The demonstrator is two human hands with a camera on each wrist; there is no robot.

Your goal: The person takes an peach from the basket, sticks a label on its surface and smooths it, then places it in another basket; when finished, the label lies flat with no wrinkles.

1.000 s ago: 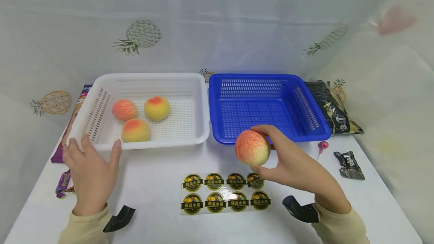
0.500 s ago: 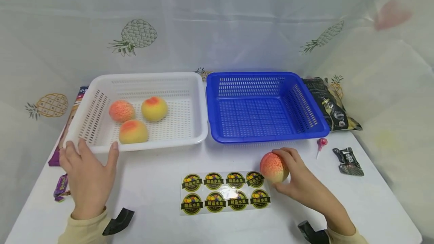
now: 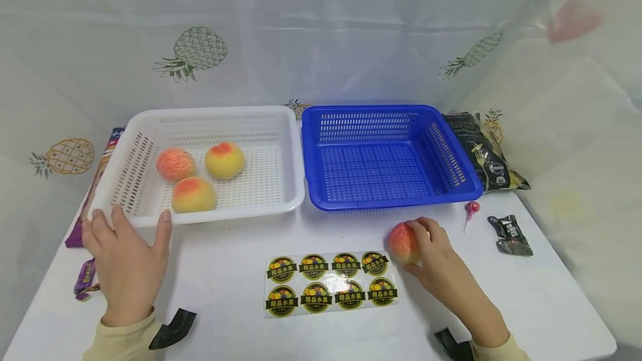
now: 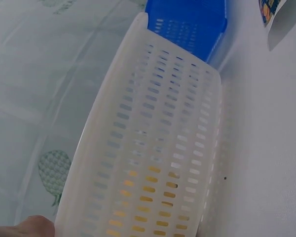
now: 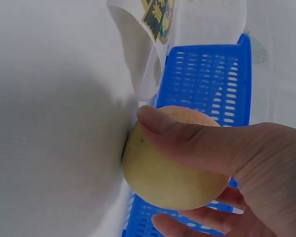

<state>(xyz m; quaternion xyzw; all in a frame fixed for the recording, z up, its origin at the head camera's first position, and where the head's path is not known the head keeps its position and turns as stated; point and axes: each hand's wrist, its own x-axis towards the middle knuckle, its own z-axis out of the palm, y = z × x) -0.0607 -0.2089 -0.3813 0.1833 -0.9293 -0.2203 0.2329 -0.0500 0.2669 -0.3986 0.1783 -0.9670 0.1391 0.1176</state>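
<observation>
My right hand (image 3: 441, 258) holds a red-and-yellow peach (image 3: 403, 243) down at the table, just below the blue basket. In the right wrist view the thumb lies across the peach (image 5: 172, 185), and the other fingers are on its far side. My left hand (image 3: 127, 269) rests its fingertips on the near rim of the white basket (image 3: 261, 210). Inside that basket lie a reddish peach (image 3: 175, 165), a yellow peach (image 3: 224, 160) and another yellow peach (image 3: 193, 195). A sheet of round fruit stickers (image 3: 331, 284) lies flat between the hands.
The blue basket (image 3: 391, 205) stands right of the white one. A black snack bag (image 3: 484, 152), a lollipop (image 3: 472, 209) and a black wrapped snack (image 3: 510, 235) lie on the right. A purple-wrapped candy (image 3: 86, 278) and a purple packet (image 3: 77, 233) are on the left.
My right hand has moved the peach down and to the right, from in front of the blue basket to beside the sticker sheet's upper right corner. The left hand stays at the rim.
</observation>
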